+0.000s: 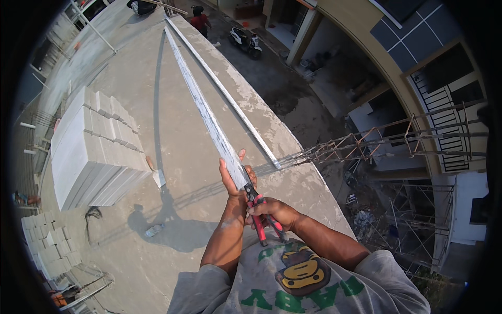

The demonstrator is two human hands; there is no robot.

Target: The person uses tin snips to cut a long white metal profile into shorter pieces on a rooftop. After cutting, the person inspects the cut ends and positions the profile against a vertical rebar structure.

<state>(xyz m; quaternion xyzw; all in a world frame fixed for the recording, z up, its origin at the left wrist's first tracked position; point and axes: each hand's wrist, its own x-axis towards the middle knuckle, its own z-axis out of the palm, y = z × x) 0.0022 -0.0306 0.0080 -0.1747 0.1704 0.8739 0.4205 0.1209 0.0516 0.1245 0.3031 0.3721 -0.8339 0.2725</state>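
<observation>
My left hand [228, 178] is wrapped around the near end of a long, narrow metal bar [209, 125] smeared with white. The bar stretches away from me, its far end near the top of the view. In my right hand [280, 210] is a pair of pliers [260, 230] with red and black handles. The dark jaws of the pliers are at the bar's near end, just below my left fingers; whether they bite on it I cannot tell. A second long, pale bar [230, 97] lies on the concrete slab to the right.
White blocks [99, 152] are stacked at the left, with a trowel [158, 178] beside them and a plastic bottle [155, 230] nearby. The slab's edge [308, 157] drops off at the right, where rusty rebar [366, 141] sticks out. A person [199, 22] and a motorbike [244, 42] are below.
</observation>
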